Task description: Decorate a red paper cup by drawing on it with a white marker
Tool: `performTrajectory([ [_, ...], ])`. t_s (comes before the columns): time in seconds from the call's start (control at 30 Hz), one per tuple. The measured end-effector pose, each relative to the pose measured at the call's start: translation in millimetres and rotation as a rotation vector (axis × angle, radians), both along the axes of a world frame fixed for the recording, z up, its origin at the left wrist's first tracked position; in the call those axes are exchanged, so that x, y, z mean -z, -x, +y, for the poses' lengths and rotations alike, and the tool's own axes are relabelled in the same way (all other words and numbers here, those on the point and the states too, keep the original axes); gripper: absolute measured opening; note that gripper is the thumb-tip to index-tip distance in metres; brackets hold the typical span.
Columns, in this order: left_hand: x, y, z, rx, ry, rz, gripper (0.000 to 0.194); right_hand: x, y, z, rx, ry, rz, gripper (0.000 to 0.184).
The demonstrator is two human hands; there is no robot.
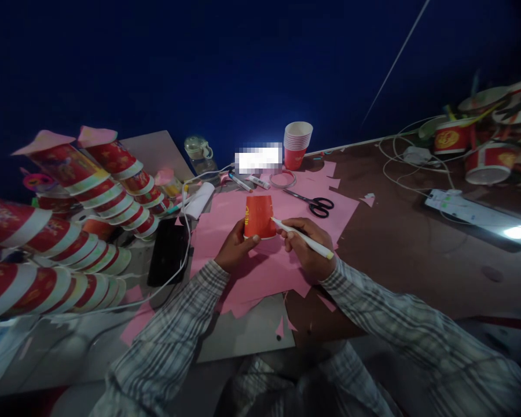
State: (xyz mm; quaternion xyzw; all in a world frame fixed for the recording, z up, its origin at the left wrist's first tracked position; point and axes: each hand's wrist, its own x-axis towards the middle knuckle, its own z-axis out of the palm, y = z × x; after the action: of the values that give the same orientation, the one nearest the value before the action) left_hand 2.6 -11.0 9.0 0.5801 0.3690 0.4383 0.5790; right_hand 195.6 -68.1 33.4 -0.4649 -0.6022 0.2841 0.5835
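Observation:
Upside down above pink paper (226, 217), a red paper cup (259, 215) shows yellow marks at its left and right edges. Fingers of my left hand (238, 246) are closed on its lower left side. In my right hand (310, 246) is a white marker pen (306, 237) with a yellow end; its tip touches the cup's right side. Black-handled scissors (319, 204) lie on the paper beyond my right hand. A roll of tape (283, 178) and capped markers (242, 182) rest behind the cup.
Stacked red and white cups (39, 231) lean at the left, near a black phone (168, 252). A nested cup stack (297, 145) and a jar (200, 155) stand along the wall. On the right are a lit power strip (477, 217), a white cable, and more cups (488, 162).

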Motion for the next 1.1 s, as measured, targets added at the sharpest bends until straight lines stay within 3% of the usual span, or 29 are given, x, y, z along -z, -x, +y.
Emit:
performTrajectory([
  [1.1, 1.1, -0.5, -1.9, -0.025, 0.093, -0.031, 0.060, 1.7, -2.3, -5.6, -0.079, 0.055, -0.013, 0.021],
])
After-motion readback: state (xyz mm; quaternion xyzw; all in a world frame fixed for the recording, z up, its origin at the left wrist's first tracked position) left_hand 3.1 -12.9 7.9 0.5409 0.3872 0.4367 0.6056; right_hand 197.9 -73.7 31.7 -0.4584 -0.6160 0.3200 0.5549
